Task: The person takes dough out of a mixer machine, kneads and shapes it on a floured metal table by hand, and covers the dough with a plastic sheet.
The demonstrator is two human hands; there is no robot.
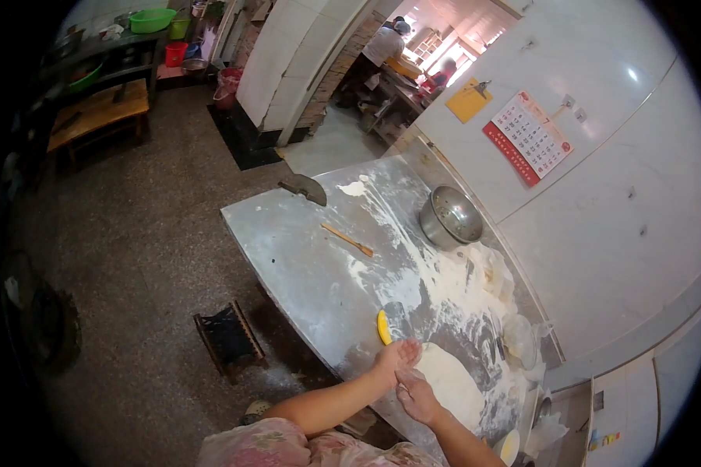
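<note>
My left hand point(398, 357) is over the table's near edge, palm partly showing and fingers apart, with nothing in it. My right hand point(418, 398) meets it from below, its fingers lying against the base of the left palm. Just right of both hands, a large smooth round of dough point(453, 389) lies on the floured metal table point(288, 241). A yellow-handled scraper point(384, 328) rests a little beyond my left hand.
Farther along the table are a wooden stick-like tool point(347, 240), a dark curved blade point(304, 187) and a steel pot point(449, 218). Plastic bags point(522, 340) lie by the wall. A low stool point(230, 338) stands on the floor. People point(382, 48) are beyond the doorway.
</note>
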